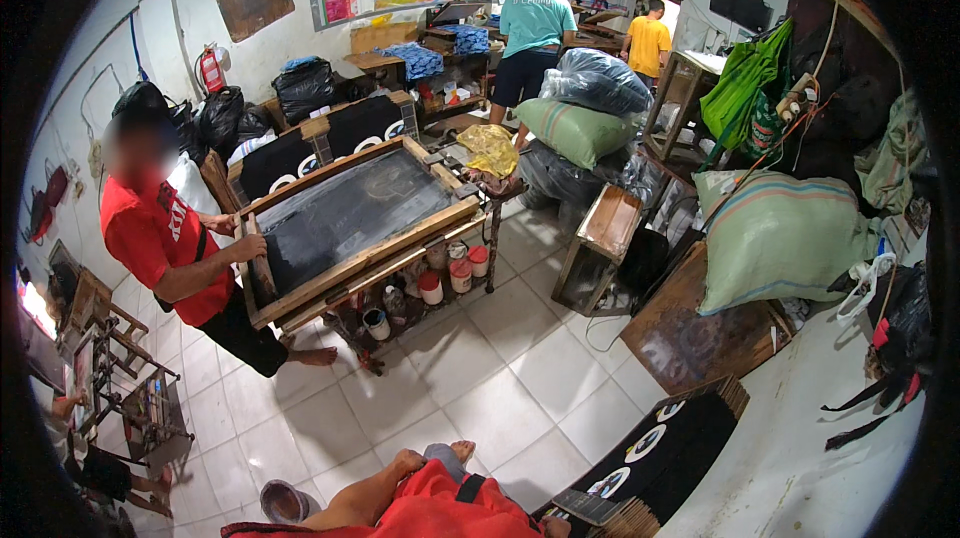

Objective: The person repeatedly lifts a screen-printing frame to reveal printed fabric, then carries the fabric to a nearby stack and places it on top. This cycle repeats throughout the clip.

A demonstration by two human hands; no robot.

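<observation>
My left hand point(407, 461) rests with curled fingers on my grey-covered leg point(440, 455), beside a red cloth point(430, 508) over my lap; whether anything is in it is unclear. My right hand point(555, 528) is mostly cut off at the lower edge, beside a row of black printed boards point(640, 468) with white round prints. A bucket point(284, 503) stands left of my legs. Across from me, a co-worker in red point(185, 248) grips a wooden-framed screen point(355, 218) on a low bench with both hands.
Paint tubs point(430, 288) sit under the bench. Stuffed sacks point(770, 238), a brown board point(680, 318) and a box-like stand point(595, 248) crowd the right. Two people point(530, 38) point(648, 43) stand at rear tables. Another person's feet point(150, 488) show at lower left.
</observation>
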